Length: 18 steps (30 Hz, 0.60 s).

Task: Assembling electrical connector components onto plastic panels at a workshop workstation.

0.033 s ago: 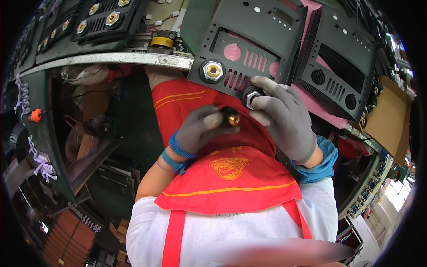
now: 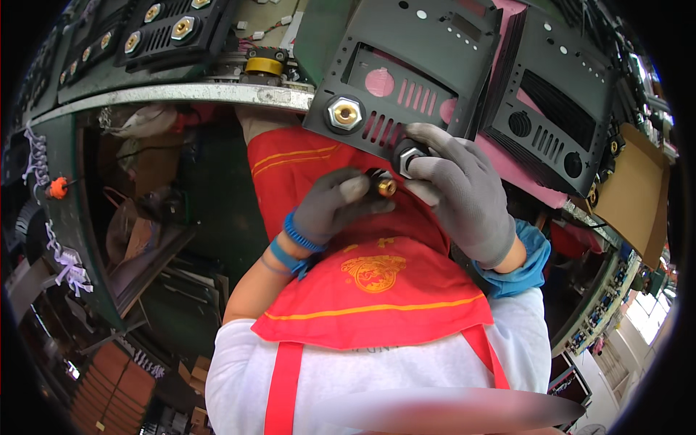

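In grey gloves, both my hands work above the red apron. My left hand [image 2: 335,206] is closed on a black socket connector with a brass end [image 2: 386,188], its brass tip turned toward my right hand. My right hand [image 2: 467,196] pinches a silver hex nut seated in a black collar [image 2: 409,158], just below the near edge of a dark grey metal panel [image 2: 424,58]. Fixed in that panel's near left corner is a brass connector with a large hex nut [image 2: 345,114]. A small gap separates the two held parts.
Several grey panels [image 2: 544,109] lie stacked at the right on pink sheeting. An open cardboard box [image 2: 638,196] stands beyond them. At the far left are black panels with brass fittings [image 2: 156,32]. A metal bench edge [image 2: 210,94] runs across, near a yellow-ringed part [image 2: 264,65].
My left hand has shifted slightly to the right, and the connector in it has turned a little. My right hand stays nearly still with the nut.
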Available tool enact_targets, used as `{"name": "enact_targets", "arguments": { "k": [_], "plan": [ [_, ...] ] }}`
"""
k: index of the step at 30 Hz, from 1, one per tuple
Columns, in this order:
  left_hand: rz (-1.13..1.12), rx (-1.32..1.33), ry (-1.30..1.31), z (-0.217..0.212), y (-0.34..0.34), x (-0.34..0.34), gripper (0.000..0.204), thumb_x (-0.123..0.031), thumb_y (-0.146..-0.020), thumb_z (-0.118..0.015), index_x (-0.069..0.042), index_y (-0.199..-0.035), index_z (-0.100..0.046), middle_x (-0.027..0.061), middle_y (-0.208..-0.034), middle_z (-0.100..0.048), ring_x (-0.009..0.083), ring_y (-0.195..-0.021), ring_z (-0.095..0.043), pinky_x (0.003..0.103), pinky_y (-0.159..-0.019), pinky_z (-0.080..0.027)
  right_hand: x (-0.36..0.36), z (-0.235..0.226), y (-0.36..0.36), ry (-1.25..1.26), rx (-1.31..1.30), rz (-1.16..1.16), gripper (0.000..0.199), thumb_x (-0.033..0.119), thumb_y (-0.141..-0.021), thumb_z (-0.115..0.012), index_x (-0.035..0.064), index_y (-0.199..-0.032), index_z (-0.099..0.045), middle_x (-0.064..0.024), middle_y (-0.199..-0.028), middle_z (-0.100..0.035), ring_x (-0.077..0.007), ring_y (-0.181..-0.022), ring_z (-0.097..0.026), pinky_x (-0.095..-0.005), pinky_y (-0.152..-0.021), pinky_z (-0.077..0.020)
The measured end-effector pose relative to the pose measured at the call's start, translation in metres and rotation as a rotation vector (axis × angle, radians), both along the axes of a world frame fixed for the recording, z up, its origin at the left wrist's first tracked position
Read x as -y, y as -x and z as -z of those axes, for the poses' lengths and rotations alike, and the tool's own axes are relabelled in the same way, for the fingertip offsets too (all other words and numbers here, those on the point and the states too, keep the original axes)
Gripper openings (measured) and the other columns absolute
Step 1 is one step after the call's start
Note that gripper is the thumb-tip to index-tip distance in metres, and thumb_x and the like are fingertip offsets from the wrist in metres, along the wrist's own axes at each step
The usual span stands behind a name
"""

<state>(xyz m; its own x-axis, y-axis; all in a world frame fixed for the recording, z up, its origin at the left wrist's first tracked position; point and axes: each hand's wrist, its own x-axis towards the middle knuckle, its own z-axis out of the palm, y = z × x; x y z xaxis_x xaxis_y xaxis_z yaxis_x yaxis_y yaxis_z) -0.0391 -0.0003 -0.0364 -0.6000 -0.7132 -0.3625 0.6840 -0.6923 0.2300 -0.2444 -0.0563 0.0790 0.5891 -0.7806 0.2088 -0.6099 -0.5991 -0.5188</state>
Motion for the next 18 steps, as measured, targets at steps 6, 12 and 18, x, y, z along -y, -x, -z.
{"name": "enact_targets", "arguments": {
  "k": [6, 12, 18],
  "plan": [
    [0.118, 0.538, 0.593, 0.014, 0.017, 0.010, 0.036, -0.014, -0.095, -0.053, -0.002, -0.129, -0.049, 0.0149, -0.124, -0.057, 0.0284, -0.116, -0.056, 0.042, -0.099, -0.048, 0.017, 0.004, -0.009, -0.199, 0.283, -0.044, 0.024, -0.001, -0.076, -0.073, 0.0035, -0.096, -0.059, -0.0185, -0.119, -0.061, -0.0312, -0.094, -0.064, -0.0349, -0.079, -0.0520],
    [0.134, -0.477, 0.179, 0.026, 0.008, 0.016, 0.052, -0.027, -0.093, -0.062, -0.003, -0.135, -0.044, 0.0170, -0.130, -0.055, 0.0305, -0.117, -0.058, 0.048, -0.097, -0.050, 0.033, 0.022, -0.009, -0.044, 0.244, 0.126, 0.022, -0.003, -0.077, -0.071, 0.0018, -0.095, -0.059, -0.0182, -0.121, -0.061, -0.0308, -0.094, -0.065, -0.0338, -0.077, -0.0528],
    [-0.018, -0.146, 0.169, 0.020, 0.016, 0.013, 0.065, -0.035, -0.087, -0.068, -0.002, -0.137, -0.043, 0.0192, -0.129, -0.056, 0.0320, -0.110, -0.062, 0.044, -0.093, -0.053, 0.042, 0.025, -0.008, 0.033, 0.222, 0.094, 0.024, 0.001, -0.076, -0.072, 0.0019, -0.096, -0.059, -0.0185, -0.119, -0.062, -0.0328, -0.096, -0.066, -0.0347, -0.078, -0.0530]
  ]
}}
